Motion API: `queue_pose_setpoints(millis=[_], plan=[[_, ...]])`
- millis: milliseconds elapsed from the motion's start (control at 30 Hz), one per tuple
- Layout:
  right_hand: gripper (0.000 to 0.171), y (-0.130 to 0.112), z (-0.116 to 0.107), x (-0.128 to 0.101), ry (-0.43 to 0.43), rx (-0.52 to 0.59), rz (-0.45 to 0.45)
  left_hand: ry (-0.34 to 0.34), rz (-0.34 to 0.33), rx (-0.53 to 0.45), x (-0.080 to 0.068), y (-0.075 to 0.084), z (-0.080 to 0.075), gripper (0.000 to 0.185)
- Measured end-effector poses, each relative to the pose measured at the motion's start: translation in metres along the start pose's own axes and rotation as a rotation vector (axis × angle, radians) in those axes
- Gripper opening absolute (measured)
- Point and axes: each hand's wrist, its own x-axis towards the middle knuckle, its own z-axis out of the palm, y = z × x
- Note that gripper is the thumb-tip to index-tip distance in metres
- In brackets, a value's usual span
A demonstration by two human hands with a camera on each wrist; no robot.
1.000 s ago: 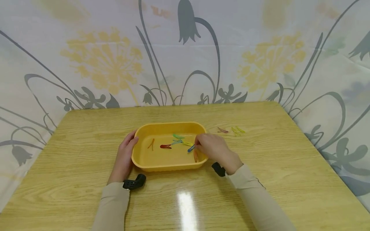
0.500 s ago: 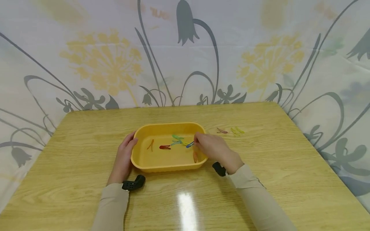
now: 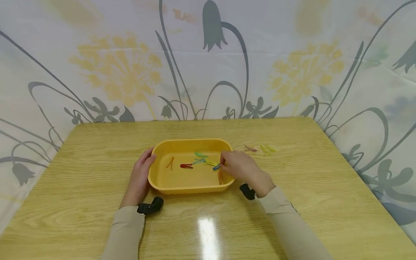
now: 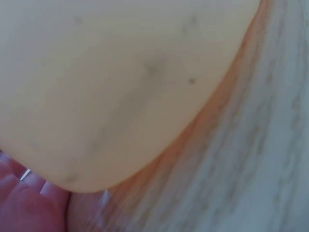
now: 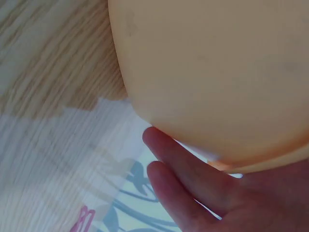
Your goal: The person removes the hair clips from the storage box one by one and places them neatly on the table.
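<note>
A yellow tray [image 3: 191, 189] sits mid-table with several coloured hair clips in it: orange [image 3: 170, 163], red [image 3: 186, 165], green [image 3: 200, 155], yellow [image 3: 211, 163]. My right hand [image 3: 223, 165] reaches over the tray's right end and pinches a blue clip [image 3: 216, 167] just above the tray floor, beside another orange clip [image 3: 220, 177]. My left hand [image 3: 143, 169] rests flat against the tray's left wall, thumb at the rim. Both wrist views are filled by the blurred tray wall [image 4: 120, 87] [image 5: 217, 72], with fingers [image 4: 24, 208] [image 5: 183, 183] at its edge.
A dark red clip [image 3: 250, 148] and yellow-green clips [image 3: 267, 149] lie on the wooden table [image 3: 292, 202] right of the tray. A flowered cloth [image 3: 208, 61] hangs behind the table. A pink clip [image 5: 83, 220] shows low in the right wrist view.
My right hand lifted the blue clip slightly toward the back of the tray, then brought it down again. The left hand and the tray stayed put.
</note>
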Motion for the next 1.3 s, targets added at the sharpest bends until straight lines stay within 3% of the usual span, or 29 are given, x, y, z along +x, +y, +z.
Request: queue_pose_setpoints(millis=[367,800,1300], plan=[[0.006,0.0012,-0.0003,0.0009,0.109,-0.036,0.009,-0.005,-0.007,-0.003,-0.0002,0.0008,0.0006,0.049],[0.015,0.0021,-0.002,0.0,0.102,-0.024,-0.011,-0.012,-0.005,0.003,-0.0007,0.0018,0.0012,0.049],[0.016,0.0062,-0.0062,-0.0004,0.206,-0.029,-0.046,-0.014,-0.012,0.026,-0.001,0.001,0.0011,0.051]])
